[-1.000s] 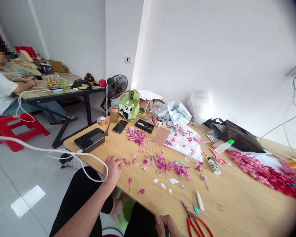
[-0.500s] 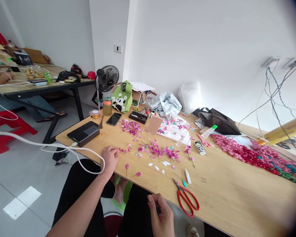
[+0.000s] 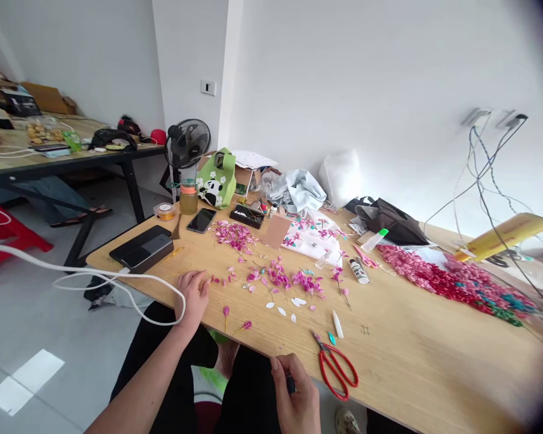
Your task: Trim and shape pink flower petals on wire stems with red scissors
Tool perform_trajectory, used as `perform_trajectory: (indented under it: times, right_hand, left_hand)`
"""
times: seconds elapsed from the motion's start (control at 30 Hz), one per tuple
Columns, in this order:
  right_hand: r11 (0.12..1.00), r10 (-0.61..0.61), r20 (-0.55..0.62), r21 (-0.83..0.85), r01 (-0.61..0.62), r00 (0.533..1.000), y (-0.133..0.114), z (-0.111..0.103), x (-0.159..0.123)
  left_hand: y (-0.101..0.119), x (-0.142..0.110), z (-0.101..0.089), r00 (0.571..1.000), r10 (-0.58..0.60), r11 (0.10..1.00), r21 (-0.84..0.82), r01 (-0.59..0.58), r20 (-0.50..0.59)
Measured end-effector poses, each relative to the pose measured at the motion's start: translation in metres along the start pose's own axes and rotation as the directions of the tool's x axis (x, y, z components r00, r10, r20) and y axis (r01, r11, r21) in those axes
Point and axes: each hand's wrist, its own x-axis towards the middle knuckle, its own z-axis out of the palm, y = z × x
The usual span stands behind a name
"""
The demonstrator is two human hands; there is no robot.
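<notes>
My left hand (image 3: 193,293) rests on the wooden table (image 3: 416,361), fingers curled and pinched on a small pink petal piece (image 3: 213,280). Loose pink flower pieces (image 3: 280,277) and white petals (image 3: 282,310) lie scattered just right of it. Two pink buds on stems (image 3: 235,317) lie near the table's front edge. My right hand (image 3: 296,395) is below the table's edge, closed around a small dark object that I cannot make out. Red-handled scissors (image 3: 337,371) lie on the table just right of that hand.
A white cable (image 3: 95,274) loops from a black power bank (image 3: 140,248). A phone (image 3: 201,220), jar (image 3: 189,196), panda bag (image 3: 216,181), fan (image 3: 187,144), glue tubes (image 3: 357,271) and a long pink garland (image 3: 452,280) sit on the table. Another table (image 3: 49,157) stands at left.
The view has swung right and down, so the person at the left table has slid out of view. My right hand has risen into fuller view; my left hand stays at the petals.
</notes>
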Motion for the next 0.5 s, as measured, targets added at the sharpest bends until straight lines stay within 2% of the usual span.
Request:
perform_trajectory:
  times: [0.13,0.27,0.37,0.43,0.5]
  right_hand:
    - [0.999,-0.038,0.030,-0.008,0.038,0.999,-0.005,0.000,0.012]
    - [0.998,-0.026,0.025,-0.048,0.027,0.999,-0.002,0.001,0.022]
    - [0.993,-0.009,0.003,-0.116,0.009,1.000,0.011,-0.007,0.025]
    - [0.983,-0.008,-0.018,-0.184,0.004,1.000,0.023,-0.018,0.025]
    - [0.963,-0.017,-0.012,-0.271,0.013,1.000,0.037,-0.031,0.024]
  left_hand:
    - [0.002,0.001,-0.004,0.999,0.010,0.999,-0.047,-0.012,-0.049]
    - [0.018,-0.007,-0.018,0.992,0.106,0.986,-0.124,-0.113,-0.066]
    - [0.040,-0.027,-0.031,0.965,0.250,0.949,-0.215,-0.228,0.077]
    - [0.054,-0.042,-0.036,0.915,0.344,0.918,-0.279,-0.281,0.210]
    - [0.064,-0.053,-0.038,0.883,0.364,0.916,-0.285,-0.282,0.296]
